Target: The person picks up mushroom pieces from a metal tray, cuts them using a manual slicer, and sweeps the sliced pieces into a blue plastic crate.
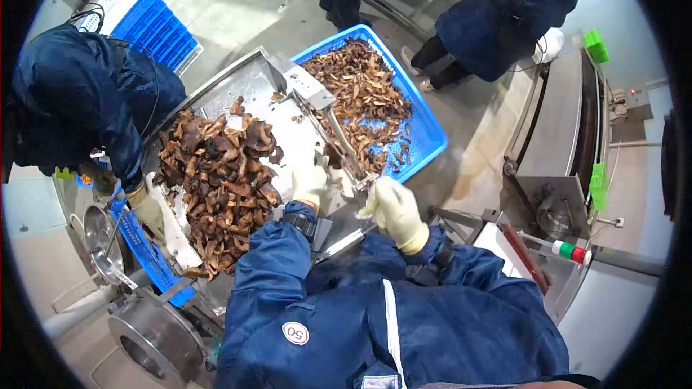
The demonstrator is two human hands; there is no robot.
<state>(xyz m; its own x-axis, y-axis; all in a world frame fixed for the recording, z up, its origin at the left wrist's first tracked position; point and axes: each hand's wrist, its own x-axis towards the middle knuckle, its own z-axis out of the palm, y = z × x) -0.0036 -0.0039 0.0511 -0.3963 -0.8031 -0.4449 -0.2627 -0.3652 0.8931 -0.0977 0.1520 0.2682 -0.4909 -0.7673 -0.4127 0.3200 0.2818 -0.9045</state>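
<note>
My left hand (309,184), in a pale glove, is over the white surface of the metal work table, just right of a heap of brown dried pieces (223,187) that look like mushrooms. Glare washes out its fingers. My right hand (398,215), gloved too, has its fingers curled in, right beside the lower end of a metal lever arm (337,133) fixed to the table. What it holds, if anything, I cannot tell. Beyond the lever stands a blue basket (430,130) with thin brown slices (360,86) in it.
At the left, a person in dark blue (76,94) has a gloved hand (148,212) at the table's edge, above another blue basket (155,263). Two more people stand beyond the basket of slices. Stacked blue crates (155,25) are at upper left, machinery (555,205) at right.
</note>
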